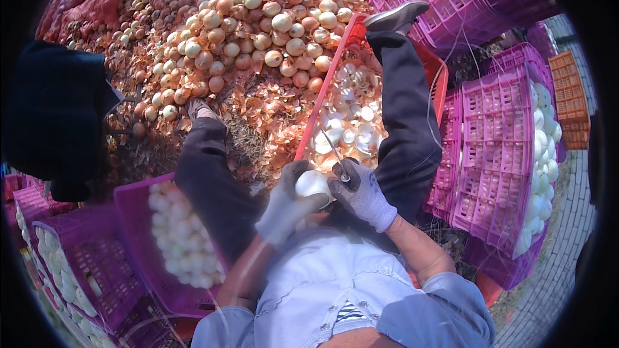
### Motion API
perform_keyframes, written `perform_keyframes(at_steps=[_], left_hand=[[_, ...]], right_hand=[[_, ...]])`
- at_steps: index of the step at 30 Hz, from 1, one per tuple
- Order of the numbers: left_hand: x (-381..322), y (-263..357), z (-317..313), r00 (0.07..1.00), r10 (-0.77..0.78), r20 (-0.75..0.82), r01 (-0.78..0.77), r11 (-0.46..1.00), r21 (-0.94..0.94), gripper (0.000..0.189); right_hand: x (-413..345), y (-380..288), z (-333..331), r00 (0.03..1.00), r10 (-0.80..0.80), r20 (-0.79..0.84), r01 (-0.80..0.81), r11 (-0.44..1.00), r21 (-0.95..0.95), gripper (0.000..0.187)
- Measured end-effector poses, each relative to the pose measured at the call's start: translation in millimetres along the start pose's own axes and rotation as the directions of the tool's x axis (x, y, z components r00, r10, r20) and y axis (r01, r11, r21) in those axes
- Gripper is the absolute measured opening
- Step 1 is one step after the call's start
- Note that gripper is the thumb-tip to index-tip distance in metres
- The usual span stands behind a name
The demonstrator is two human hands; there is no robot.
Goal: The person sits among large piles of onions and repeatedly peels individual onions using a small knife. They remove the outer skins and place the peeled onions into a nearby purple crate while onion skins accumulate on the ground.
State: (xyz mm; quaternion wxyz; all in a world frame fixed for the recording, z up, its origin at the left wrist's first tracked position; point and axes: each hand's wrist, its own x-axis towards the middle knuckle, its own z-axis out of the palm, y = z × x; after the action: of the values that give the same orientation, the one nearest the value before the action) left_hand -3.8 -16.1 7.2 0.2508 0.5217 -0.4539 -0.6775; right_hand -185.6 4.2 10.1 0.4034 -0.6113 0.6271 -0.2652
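Observation:
A peeled white onion is held in front of my lap by my left hand, which wears a grey-and-white work glove. My right hand, gloved the same way, is closed around a small knife whose blade points up and away from me. The fingers of that hand sit against or very close to the onion's right side. Just beyond both hands, a red plastic crate stands between my legs. White onion layers and brown skins lie inside it.
Unpeeled onions form a large heap ahead, with loose skins on the ground. Left of me is a purple crate of peeled onions. Stacked purple crates rise at right. A person in dark clothing is at far left.

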Motion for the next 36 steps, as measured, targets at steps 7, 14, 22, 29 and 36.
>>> perform_keyframes(at_steps=[7,14,22,29,36], left_hand=[[2,2,1,0.984,-0.122,0.133,0.173,0.851,-0.497,0.068],[-3,-21,-4,0.974,0.045,0.223,0.073,0.865,-0.496,0.076],[-1,-17,-7,0.950,0.059,0.306,0.147,0.782,-0.605,0.076],[2,-20,-13,0.955,0.069,0.290,0.146,0.739,-0.658,0.064],[2,-14,-9,0.972,0.097,0.215,0.009,0.896,-0.445,0.065]], right_hand=[[-3,-8,0,0.965,0.249,0.078,-0.251,0.803,0.541,0.019],[-8,-3,-5,0.910,0.290,0.297,-0.372,0.253,0.893,0.019],[-8,-16,-22,0.921,0.320,0.223,-0.338,0.366,0.867,0.020],[-6,11,-55,0.922,0.372,-0.105,-0.235,0.756,0.611,0.023],[-9,-12,-31,0.977,0.200,0.078,-0.213,0.949,0.233,0.036]])
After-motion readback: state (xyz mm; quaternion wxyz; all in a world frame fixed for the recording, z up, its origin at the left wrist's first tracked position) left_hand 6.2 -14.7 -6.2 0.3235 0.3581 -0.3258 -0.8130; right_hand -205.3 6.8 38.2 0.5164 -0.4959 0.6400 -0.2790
